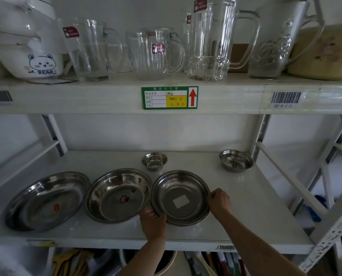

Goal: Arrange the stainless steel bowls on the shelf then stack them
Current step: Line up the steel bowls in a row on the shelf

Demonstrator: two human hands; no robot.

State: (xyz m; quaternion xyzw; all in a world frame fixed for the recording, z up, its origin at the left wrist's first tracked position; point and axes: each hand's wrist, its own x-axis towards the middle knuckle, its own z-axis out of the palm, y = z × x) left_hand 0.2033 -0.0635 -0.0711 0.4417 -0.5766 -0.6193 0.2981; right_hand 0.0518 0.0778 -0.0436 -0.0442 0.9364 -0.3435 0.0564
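Note:
Several stainless steel bowls sit on the white shelf (245,212). A wide shallow bowl (46,200) lies at the left, and a deeper bowl (117,195) beside it in the middle. A flat bowl with a white sticker (181,196) sits to the right. My left hand (153,220) grips its near-left rim and my right hand (220,201) grips its right rim. Behind stand a tiny bowl (154,160) and a small bowl (236,160) at the back right.
The shelf above holds glass jugs (154,52), a white bear bowl (40,64) and a price tag (169,97). Metal uprights (325,196) frame the right side. Utensils and a basin (166,263) lie below the shelf.

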